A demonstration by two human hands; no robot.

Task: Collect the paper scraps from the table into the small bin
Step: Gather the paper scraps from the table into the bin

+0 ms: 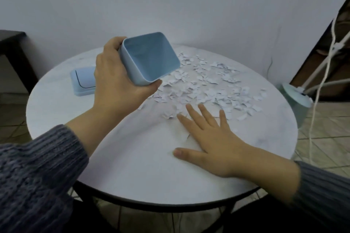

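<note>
Many paper scraps (206, 85) lie scattered toward the far right edge of the round table (132, 166); none is visible in the bin (149, 58). Left hand (117, 79) grips the empty bin, tilted above the table. Right hand (212, 138) rests flat, fingers spread, at the pile's near edge. A lid (82, 81) lies near the left edge. Collection appears barely begun.

Grey-blue ribbed knit sleeves (37, 172), bare hands
</note>
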